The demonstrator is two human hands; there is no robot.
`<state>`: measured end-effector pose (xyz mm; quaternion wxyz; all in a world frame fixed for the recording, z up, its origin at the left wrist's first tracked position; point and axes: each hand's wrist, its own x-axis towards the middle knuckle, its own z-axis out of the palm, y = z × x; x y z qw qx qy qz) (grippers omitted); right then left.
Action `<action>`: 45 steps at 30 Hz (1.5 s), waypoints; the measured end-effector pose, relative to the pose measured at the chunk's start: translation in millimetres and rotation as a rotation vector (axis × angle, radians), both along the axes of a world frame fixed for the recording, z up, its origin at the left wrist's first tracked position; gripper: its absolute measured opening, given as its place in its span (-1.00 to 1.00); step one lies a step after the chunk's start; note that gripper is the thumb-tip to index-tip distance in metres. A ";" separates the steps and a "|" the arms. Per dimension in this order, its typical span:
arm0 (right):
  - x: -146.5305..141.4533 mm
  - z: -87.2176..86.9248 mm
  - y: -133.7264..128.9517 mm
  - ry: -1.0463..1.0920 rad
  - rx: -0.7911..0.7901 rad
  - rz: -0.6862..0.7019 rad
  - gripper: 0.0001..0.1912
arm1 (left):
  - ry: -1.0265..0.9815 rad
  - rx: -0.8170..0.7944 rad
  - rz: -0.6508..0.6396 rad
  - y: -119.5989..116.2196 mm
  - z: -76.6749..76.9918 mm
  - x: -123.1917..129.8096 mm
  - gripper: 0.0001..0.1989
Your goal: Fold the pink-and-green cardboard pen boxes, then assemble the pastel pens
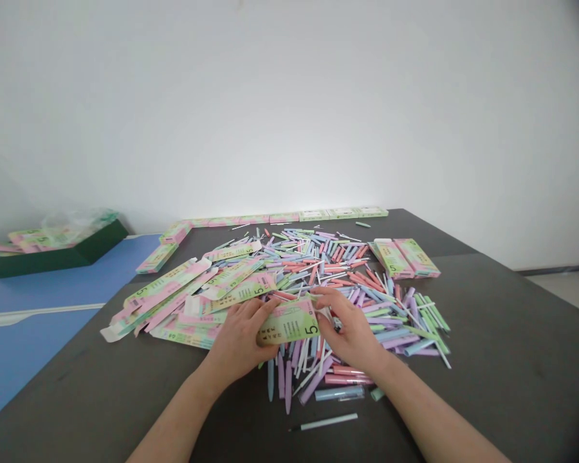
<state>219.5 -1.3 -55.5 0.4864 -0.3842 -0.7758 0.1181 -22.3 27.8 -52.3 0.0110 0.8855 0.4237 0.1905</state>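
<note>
Green and pink printed card makes up the carton (289,323) I have between both hands, lower middle of the frame, tilted toward me above the near part of the heap of pens (386,320). My left hand (244,333) has it gripped at the left end, fingers over the upper edge and thumb at the lower one. My right hand (348,329) is at the right end with its fingers bent, tips close to a pale flap; from this view I cannot tell whether they pinch that flap or only rest against it. I judge the carton to be light and thin-walled, stiff along its folds but easy to bow across the broad printed face, so I would keep the hold on the long edges and press no harder than needed. The surface looks smooth, perhaps slightly slick, and the flap is likely the weakest part: a hard pull there could crease or tear it. How full the carton is I cannot see, so its weight is a guess. Other cartons (226,283) lie overlapped just left of it, thin enough to slide over one another, I expect. The pens look rigid, smooth and round, apt to roll on the dark tabletop (506,366) if nudged by a wrist.
</note>
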 end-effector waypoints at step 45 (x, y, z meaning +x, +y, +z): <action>-20.4 -11.3 -14.2 0.248 -0.347 -0.053 -0.45 | 0.011 0.139 0.049 -13.2 1.2 12.6 -0.28</action>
